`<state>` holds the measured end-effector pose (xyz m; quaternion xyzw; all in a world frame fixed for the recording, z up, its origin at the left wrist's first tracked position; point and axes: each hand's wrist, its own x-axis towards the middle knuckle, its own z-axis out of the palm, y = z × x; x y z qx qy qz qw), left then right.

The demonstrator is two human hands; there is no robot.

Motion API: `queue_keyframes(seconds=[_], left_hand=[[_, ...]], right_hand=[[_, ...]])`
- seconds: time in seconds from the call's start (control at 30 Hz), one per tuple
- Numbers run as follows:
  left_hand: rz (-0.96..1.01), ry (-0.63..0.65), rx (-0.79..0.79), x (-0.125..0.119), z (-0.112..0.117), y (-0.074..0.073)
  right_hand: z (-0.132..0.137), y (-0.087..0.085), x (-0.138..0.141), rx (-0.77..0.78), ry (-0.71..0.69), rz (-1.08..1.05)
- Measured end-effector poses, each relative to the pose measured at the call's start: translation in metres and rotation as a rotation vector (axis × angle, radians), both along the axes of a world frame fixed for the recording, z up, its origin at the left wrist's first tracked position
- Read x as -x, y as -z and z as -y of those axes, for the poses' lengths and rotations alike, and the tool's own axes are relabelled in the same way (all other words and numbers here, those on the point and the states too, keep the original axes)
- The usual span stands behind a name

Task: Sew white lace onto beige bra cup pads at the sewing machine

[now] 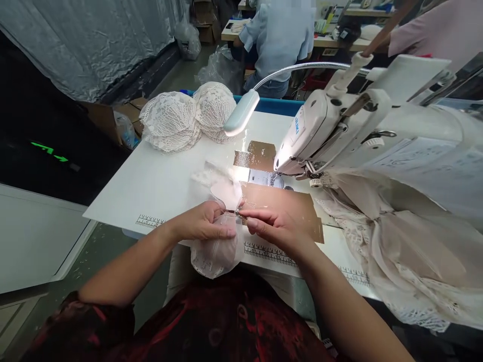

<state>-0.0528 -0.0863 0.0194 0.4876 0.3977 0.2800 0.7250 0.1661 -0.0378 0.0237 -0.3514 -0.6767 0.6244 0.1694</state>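
My left hand (207,221) is closed on a pale pink bra (217,254), with thumb on top. One rounded cup hangs over the table's front edge. The other cup and a sheer lace strip stand up beyond the fingers, partly blurred. My right hand (273,226) is closed in a pinch at the right side of the bra, thumb and fingertips close to the middle between the cups. Something small and thin shows at those fingertips, too small to name. Beyond both hands is the white sewing machine (320,120), its needle area brightly lit.
Stacked lace cups (169,123) lie at the table's back left. A lamp (241,113) on a bendy neck hangs over the white table (128,186). Brown card pieces (290,203) surround the needle plate. Pale lace garments (407,241) heap at the right. A person (281,40) sits ahead.
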Motion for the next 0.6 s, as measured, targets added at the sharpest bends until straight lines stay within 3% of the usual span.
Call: queue_keyframes(seconds=[0.2,0.33,0.47,0.53,0.6], left_hand=[[-0.076,0.089,-0.129,0.004,-0.005,-0.001],[-0.2,0.094,-0.268,0.011,-0.014,-0.001],[-0.274,0.257,-0.179,0.039,-0.027,-0.02],[-0.481,0.294,-0.217,0.06,-0.034,-0.034],[-0.846,0.167,-0.354,0.08,-0.037,-0.046]], right_hand=[[0.0,0.005,0.012,-0.028,0.014,-0.049],[0.001,0.004,-0.004,-0.171,0.047,0.078],[-0.004,0.014,-0.05,-0.572,0.249,0.364],[-0.008,0.024,-0.081,-0.872,0.363,0.634],[-0.013,0.035,-0.108,-1.105,0.351,0.811]])
